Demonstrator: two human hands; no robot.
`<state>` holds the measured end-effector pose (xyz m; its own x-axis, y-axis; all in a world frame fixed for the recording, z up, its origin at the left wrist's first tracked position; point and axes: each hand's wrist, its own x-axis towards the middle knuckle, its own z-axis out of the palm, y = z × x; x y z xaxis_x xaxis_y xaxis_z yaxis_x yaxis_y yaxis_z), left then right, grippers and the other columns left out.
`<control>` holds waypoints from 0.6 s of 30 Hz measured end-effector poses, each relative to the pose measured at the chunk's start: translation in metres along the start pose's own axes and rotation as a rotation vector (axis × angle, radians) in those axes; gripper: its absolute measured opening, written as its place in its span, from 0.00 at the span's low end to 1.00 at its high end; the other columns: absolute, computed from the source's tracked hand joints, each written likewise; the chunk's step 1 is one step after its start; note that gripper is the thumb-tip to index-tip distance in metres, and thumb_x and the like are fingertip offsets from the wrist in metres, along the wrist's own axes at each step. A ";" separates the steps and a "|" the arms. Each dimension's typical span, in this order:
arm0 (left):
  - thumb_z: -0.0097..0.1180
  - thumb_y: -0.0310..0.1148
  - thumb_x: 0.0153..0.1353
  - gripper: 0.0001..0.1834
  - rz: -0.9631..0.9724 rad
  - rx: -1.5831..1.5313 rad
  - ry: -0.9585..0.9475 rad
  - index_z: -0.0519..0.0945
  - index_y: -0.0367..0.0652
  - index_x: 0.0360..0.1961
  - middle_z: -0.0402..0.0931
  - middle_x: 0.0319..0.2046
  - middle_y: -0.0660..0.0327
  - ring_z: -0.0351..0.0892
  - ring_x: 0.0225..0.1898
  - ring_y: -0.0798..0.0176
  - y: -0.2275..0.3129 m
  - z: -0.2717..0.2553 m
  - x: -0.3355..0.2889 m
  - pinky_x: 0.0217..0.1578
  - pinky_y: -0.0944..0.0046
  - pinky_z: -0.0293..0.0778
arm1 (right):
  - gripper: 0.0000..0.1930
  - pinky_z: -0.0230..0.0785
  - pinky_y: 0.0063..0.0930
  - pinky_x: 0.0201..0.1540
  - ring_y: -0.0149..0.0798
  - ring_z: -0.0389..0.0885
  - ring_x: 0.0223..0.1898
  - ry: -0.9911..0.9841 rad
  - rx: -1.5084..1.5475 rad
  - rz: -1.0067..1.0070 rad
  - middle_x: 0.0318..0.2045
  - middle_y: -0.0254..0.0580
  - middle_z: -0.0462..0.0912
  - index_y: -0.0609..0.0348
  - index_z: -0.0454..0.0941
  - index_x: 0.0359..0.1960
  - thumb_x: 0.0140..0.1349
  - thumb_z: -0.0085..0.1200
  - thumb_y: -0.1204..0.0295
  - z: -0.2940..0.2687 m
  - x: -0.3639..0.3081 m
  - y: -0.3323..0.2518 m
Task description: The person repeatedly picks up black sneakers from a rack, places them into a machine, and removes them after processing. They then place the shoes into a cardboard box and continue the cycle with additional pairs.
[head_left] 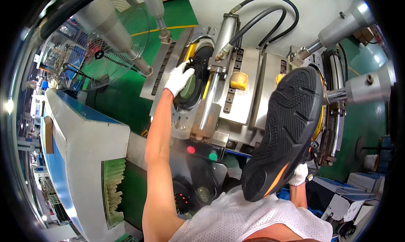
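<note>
My left hand (179,79), in a white glove, has its fingers on a black lace-up shoe (197,75). That shoe sits in the left station of a metal press (234,98), with a green last showing in its opening. Close to my view, a second black shoe (287,123) is raised with its ridged sole facing me and an orange stripe low on its side. My right hand (298,174), also gloved in white, is closed at the edge of this raised shoe near the heel; its fingers are partly hidden behind it.
Hydraulic cylinders (217,85) and black hoses (270,14) rise over the press. Red (191,150) and green (213,156) buttons sit at its front. A white-and-blue machine (84,136) with a green bristle strip stands left, a wire-guard fan (114,47) behind it. Boxes (337,199) lie lower right.
</note>
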<state>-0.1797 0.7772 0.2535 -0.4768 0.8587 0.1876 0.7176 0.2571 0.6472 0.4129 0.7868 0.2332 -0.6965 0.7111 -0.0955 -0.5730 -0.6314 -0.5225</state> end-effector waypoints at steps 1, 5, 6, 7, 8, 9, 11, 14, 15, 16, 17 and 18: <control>0.58 0.42 0.66 0.27 -0.085 -0.114 -0.048 0.76 0.39 0.63 0.84 0.46 0.51 0.82 0.42 0.62 0.004 0.004 0.012 0.43 0.61 0.76 | 0.34 0.75 0.49 0.61 0.54 0.79 0.58 0.043 0.018 0.000 0.60 0.55 0.76 0.63 0.66 0.68 0.57 0.60 0.77 -0.001 -0.005 0.000; 0.54 0.43 0.69 0.22 -0.180 -0.146 -0.115 0.80 0.35 0.54 0.84 0.36 0.51 0.83 0.37 0.59 0.006 0.017 0.037 0.40 0.59 0.76 | 0.34 0.77 0.49 0.58 0.55 0.81 0.55 0.163 0.072 0.009 0.58 0.56 0.78 0.65 0.67 0.67 0.56 0.61 0.78 -0.003 -0.021 0.018; 0.54 0.43 0.70 0.22 -0.122 -0.143 -0.087 0.81 0.35 0.53 0.84 0.37 0.50 0.83 0.38 0.59 0.002 0.013 0.044 0.40 0.59 0.76 | 0.34 0.77 0.49 0.58 0.55 0.81 0.55 0.164 0.075 0.010 0.58 0.57 0.78 0.65 0.67 0.67 0.55 0.61 0.78 -0.002 -0.016 0.021; 0.54 0.44 0.70 0.22 -0.058 -0.068 -0.094 0.81 0.35 0.52 0.84 0.38 0.49 0.84 0.39 0.56 -0.003 0.012 0.041 0.41 0.58 0.76 | 0.34 0.78 0.49 0.57 0.55 0.82 0.54 0.167 0.077 0.026 0.57 0.57 0.79 0.65 0.68 0.66 0.55 0.61 0.78 0.000 -0.018 0.022; 0.54 0.45 0.69 0.22 -0.190 -0.100 -0.075 0.81 0.36 0.52 0.84 0.40 0.47 0.84 0.41 0.51 -0.007 0.015 0.035 0.44 0.56 0.76 | 0.34 0.78 0.50 0.57 0.56 0.82 0.53 0.175 0.089 0.042 0.57 0.57 0.79 0.66 0.68 0.66 0.55 0.61 0.78 0.002 -0.021 0.025; 0.53 0.43 0.70 0.20 -0.119 -0.081 -0.038 0.81 0.36 0.49 0.83 0.36 0.51 0.81 0.37 0.59 -0.015 0.016 0.034 0.39 0.59 0.74 | 0.34 0.79 0.50 0.56 0.56 0.83 0.53 0.168 0.083 0.054 0.56 0.57 0.80 0.66 0.68 0.66 0.55 0.61 0.78 0.004 -0.020 0.028; 0.51 0.42 0.72 0.19 -0.027 -0.026 0.003 0.82 0.37 0.47 0.83 0.35 0.53 0.81 0.35 0.60 -0.005 0.018 0.035 0.37 0.59 0.74 | 0.33 0.79 0.50 0.55 0.56 0.84 0.51 0.153 0.067 0.048 0.55 0.58 0.80 0.67 0.69 0.65 0.54 0.61 0.78 0.008 -0.020 0.035; 0.48 0.44 0.71 0.21 0.038 -0.026 0.119 0.81 0.36 0.49 0.83 0.43 0.44 0.81 0.48 0.44 0.007 0.033 0.034 0.49 0.50 0.74 | 0.32 0.82 0.49 0.52 0.56 0.85 0.49 0.209 0.014 0.071 0.52 0.58 0.82 0.67 0.70 0.63 0.52 0.60 0.79 0.021 -0.022 0.044; 0.48 0.44 0.71 0.21 0.166 0.197 0.098 0.81 0.36 0.49 0.82 0.43 0.44 0.80 0.49 0.42 0.001 0.032 0.033 0.50 0.50 0.74 | 0.32 0.82 0.48 0.51 0.55 0.85 0.48 0.245 0.026 0.107 0.51 0.58 0.82 0.67 0.70 0.63 0.52 0.59 0.79 0.033 -0.018 0.046; 0.48 0.44 0.71 0.21 0.285 0.426 0.075 0.80 0.36 0.48 0.82 0.44 0.44 0.80 0.50 0.41 -0.005 0.030 0.030 0.52 0.49 0.73 | 0.32 0.82 0.48 0.50 0.55 0.85 0.48 0.281 0.037 0.144 0.51 0.58 0.83 0.67 0.70 0.63 0.51 0.58 0.79 0.044 -0.014 0.044; 0.47 0.33 0.67 0.14 0.209 0.240 0.180 0.80 0.43 0.48 0.79 0.47 0.49 0.80 0.46 0.44 0.015 0.035 0.020 0.50 0.47 0.73 | 0.32 0.83 0.48 0.50 0.53 0.86 0.47 0.188 -0.035 0.113 0.50 0.56 0.83 0.66 0.69 0.64 0.52 0.57 0.79 0.030 -0.018 0.044; 0.48 0.32 0.66 0.13 0.195 0.205 0.260 0.81 0.44 0.48 0.80 0.47 0.51 0.80 0.48 0.44 0.014 0.028 0.004 0.50 0.47 0.73 | 0.23 0.82 0.52 0.52 0.56 0.87 0.44 0.259 -0.081 0.060 0.47 0.60 0.85 0.75 0.79 0.51 0.52 0.57 0.73 0.047 -0.013 0.047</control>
<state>-0.1576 0.7962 0.2425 -0.4154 0.7657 0.4911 0.8816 0.2057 0.4249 0.3753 0.7335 0.2498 -0.5884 0.7351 -0.3367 -0.4904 -0.6556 -0.5742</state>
